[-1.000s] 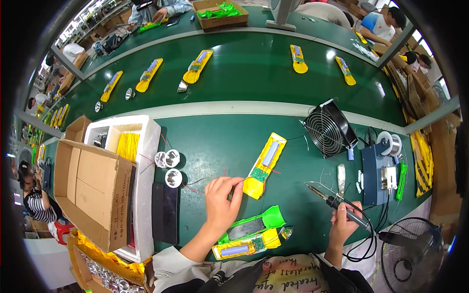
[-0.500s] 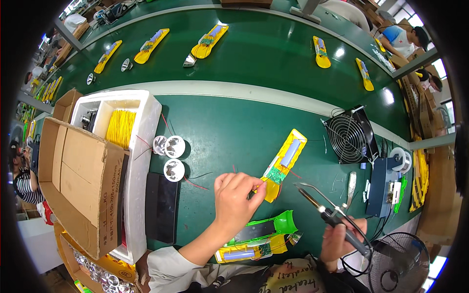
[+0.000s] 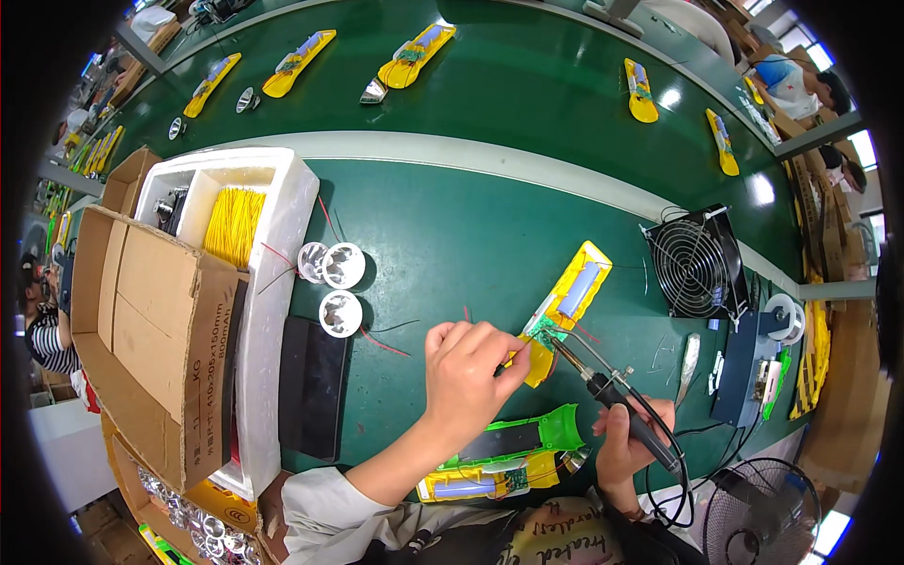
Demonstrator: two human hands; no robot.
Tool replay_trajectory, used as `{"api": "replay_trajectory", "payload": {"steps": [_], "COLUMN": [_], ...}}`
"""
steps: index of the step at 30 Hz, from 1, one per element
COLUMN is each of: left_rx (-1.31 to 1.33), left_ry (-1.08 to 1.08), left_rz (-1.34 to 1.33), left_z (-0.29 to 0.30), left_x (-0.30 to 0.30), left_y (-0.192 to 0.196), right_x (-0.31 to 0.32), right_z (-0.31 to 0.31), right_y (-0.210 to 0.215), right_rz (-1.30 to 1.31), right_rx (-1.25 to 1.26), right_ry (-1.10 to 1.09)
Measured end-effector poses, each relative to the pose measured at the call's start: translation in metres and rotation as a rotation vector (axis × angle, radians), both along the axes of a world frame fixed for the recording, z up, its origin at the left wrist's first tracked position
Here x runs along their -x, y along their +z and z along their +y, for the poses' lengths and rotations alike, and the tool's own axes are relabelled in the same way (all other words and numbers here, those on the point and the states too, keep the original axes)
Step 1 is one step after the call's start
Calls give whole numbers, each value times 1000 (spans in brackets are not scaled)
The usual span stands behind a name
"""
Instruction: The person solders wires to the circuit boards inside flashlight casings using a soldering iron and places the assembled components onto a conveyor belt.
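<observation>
head view: nearest me, a green casing (image 3: 562, 429) lies beside a yellow half-shell (image 3: 541, 471) with its own blue cell. my right hand (image 3: 620, 457) is wrapped around a soldering iron (image 3: 605, 391), its tip pointing at the green circuit board (image 3: 544, 329); i can't tell whether it touches. my left hand (image 3: 471, 377) has thumb and forefinger closed together at the left edge of the yellow housing (image 3: 540, 367); what sits between them is too small to tell. that housing lies tilted on the green bench (image 3: 452, 217), ahead of my hands, carrying the board and a blue cell (image 3: 577, 289). left of it are three reflectors (image 3: 341, 314); right, a blue soldering station (image 3: 739, 367). farther off, a black fan (image 3: 697, 268) stands near the pale rail (image 3: 471, 151), and five yellow housings (image 3: 400, 75) lie beyond it.
</observation>
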State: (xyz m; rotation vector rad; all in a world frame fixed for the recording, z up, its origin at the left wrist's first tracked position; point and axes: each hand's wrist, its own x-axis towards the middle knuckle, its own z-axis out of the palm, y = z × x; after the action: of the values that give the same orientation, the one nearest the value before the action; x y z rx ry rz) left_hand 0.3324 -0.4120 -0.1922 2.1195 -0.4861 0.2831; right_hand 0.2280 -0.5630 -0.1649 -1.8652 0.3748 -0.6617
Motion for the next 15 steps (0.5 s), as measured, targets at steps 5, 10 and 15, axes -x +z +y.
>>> {"api": "replay_trajectory", "payload": {"steps": [5,10,15], "left_rx": [-2,-5,-3], "left_ry": [0,-3,-8], "left_rz": [5,7,11], "left_z": [-1,-1,-1], "left_x": [0,0,0], "left_y": [1,0,-1], "right_x": [-2,-2,-1], "right_z": [0,1,2], "right_y": [0,-2,0], "right_rz": [14,1,25], "right_rx": [-7,-48,-68], "right_ry": [-12,-17,-29]}}
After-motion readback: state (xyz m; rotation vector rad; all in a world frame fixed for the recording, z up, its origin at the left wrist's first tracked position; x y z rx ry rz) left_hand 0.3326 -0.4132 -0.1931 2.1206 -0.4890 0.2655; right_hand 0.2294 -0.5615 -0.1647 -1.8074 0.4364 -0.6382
